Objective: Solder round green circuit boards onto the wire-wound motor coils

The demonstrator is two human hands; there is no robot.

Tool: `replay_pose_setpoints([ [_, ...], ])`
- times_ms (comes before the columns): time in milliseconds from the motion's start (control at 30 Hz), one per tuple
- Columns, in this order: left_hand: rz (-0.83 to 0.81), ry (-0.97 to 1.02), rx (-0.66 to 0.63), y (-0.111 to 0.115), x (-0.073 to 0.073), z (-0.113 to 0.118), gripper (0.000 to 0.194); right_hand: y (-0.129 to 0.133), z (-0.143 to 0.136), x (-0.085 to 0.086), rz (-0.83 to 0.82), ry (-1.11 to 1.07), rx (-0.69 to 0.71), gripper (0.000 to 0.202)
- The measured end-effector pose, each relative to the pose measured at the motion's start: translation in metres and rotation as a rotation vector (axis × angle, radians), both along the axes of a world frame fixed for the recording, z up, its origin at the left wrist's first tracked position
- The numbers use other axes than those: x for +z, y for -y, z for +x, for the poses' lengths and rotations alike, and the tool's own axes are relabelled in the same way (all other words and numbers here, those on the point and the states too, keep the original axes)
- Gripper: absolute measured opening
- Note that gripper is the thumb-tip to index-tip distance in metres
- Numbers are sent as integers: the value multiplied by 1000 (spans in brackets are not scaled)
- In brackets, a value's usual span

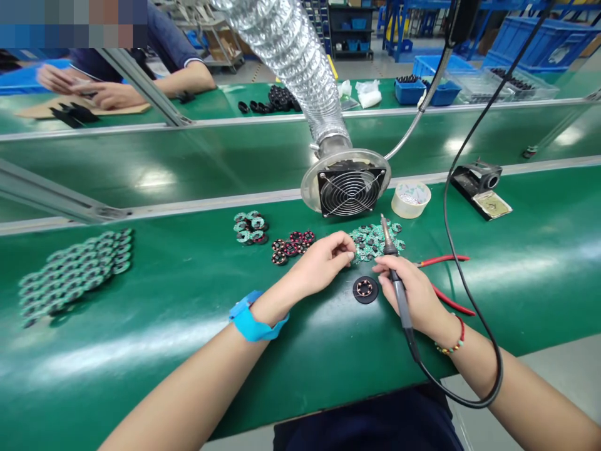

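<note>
My left hand [329, 260] is at the left edge of a pile of green circuit boards [370, 241], its fingers pinched together; whatever they grip is too small to name. A soldering iron [400, 294] lies in my right hand [413, 294], its tip pointing up and away over the pile. Between the hands, a copper-wound ring [365, 287] sits on a black round base [365, 299]. Dark coils with copper and red windings [292, 246] rest left of the pile, and a small group of green-topped coils [250, 227] stands behind them.
Rows of green-topped parts [77, 275] cover the far left. A fan [352, 192] on a foil duct [300, 62] stands behind the pile. Right of it are a tape roll [411, 199], red-handled pliers [453, 300] and an iron stand [479, 178]. A person's hands [110, 94] work across the bench.
</note>
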State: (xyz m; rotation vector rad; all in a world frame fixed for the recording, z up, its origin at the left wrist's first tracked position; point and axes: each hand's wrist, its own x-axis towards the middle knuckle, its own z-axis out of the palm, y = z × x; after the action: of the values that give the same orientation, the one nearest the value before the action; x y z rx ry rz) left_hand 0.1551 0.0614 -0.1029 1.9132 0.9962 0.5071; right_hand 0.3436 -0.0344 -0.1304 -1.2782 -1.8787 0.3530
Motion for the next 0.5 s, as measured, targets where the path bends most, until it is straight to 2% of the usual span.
replay_pose_setpoints([
  [100, -220, 156, -49, 8, 7, -3, 9, 2, -6, 10, 30, 13, 21, 42],
  [233, -529, 386, -78, 21, 17, -3, 26, 6, -16, 28, 71, 55, 134, 48],
  [367, -613, 472, -2, 33, 22, -3, 32, 7, -20, 34, 71, 15, 135, 46],
  [500, -587, 439, 12, 43, 22, -6, 28, 8, -19, 31, 121, 122, 61, 41],
])
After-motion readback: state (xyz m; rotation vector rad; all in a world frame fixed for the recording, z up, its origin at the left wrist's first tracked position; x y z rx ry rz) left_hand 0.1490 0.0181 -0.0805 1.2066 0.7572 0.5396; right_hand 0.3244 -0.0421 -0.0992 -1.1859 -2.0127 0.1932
